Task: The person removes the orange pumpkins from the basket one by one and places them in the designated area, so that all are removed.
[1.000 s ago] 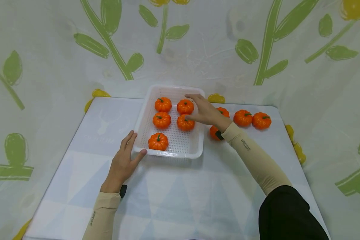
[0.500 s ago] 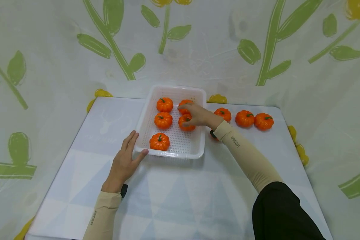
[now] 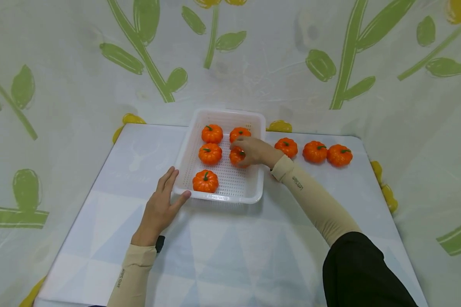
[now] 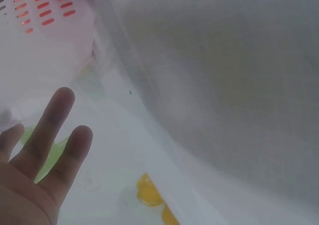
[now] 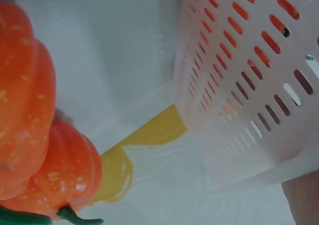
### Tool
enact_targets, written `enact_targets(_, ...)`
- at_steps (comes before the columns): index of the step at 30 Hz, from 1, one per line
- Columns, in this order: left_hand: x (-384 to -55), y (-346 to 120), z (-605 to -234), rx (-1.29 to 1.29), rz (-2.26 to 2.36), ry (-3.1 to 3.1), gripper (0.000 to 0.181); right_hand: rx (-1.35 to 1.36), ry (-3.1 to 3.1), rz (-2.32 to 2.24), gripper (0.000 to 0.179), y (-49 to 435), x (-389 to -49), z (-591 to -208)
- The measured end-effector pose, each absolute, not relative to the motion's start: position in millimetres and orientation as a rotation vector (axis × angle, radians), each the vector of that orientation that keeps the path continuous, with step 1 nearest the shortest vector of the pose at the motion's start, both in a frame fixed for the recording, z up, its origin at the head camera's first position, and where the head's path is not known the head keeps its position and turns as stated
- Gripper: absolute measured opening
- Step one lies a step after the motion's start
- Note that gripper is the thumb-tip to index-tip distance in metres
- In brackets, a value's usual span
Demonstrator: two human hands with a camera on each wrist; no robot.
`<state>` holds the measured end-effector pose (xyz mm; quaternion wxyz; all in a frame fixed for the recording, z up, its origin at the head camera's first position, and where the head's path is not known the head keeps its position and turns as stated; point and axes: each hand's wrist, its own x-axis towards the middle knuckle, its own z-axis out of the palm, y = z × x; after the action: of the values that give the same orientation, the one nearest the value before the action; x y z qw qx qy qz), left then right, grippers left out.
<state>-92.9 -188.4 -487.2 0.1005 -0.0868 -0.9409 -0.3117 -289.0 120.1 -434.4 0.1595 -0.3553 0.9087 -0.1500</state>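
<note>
A white perforated plastic basket (image 3: 218,198) stands at the back of the table with several small orange toy pumpkins inside. My right hand (image 3: 255,151) reaches over its right wall and grips the lower pumpkin (image 3: 236,156) of the right column; fingers cover part of it. Just behind that one is another pumpkin (image 3: 240,134). The left column holds a rear pumpkin (image 3: 212,134), a middle pumpkin (image 3: 210,154) and a front pumpkin (image 3: 205,181). My left hand (image 3: 159,211) rests at the basket's front left corner, fingers straight and thumb against the rim.
Right of the basket, a pumpkin (image 3: 286,147) lies near my right wrist, with a second pumpkin (image 3: 314,152) and a third pumpkin (image 3: 339,155) farther right. In the right wrist view, two pumpkins (image 5: 65,170) sit outside the basket wall (image 5: 234,150). A patterned cloth covers the table (image 3: 230,256).
My right hand has moved left and down from above the right column, and its fingers have closed on the lower pumpkin. The left hand stays at the basket corner.
</note>
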Motion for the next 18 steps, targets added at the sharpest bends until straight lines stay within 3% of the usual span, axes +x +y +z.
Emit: enact_targets(18,-93.1,-189.2,-489.8,-0.251,-0.910,-2.779,0.083,-1.102,2.643,-0.420,0.055,123.5,-287.2,-442.4)
